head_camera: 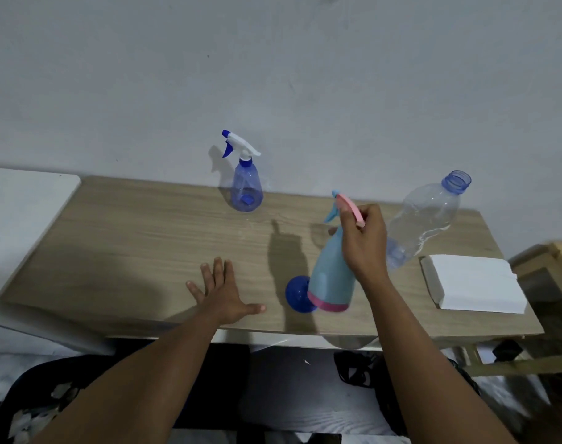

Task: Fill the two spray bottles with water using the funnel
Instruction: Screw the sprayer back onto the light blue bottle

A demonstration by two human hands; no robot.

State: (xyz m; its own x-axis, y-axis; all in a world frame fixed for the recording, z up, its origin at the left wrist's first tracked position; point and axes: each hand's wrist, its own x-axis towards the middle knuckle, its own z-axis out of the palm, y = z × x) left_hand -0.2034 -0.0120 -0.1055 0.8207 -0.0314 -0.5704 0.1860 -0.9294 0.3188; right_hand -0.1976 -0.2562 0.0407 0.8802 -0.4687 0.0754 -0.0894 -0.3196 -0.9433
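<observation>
Right hand [364, 238] grip: pale-blue spray bottle [329, 277]; left hand [223, 291] flat on table [129, 238].

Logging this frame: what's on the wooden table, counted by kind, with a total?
Spray bottles: 2 (translucent blue spray bottle, light blue and pink spray bottle)
Clear water bottle: 1
Blue funnel: 1
White paper stack: 1
Total: 5

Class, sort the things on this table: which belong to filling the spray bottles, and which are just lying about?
For the job: pale blue spray bottle, held by the right hand; dark blue spray bottle; blue funnel; clear plastic bottle.
Lying about: white box.
</observation>
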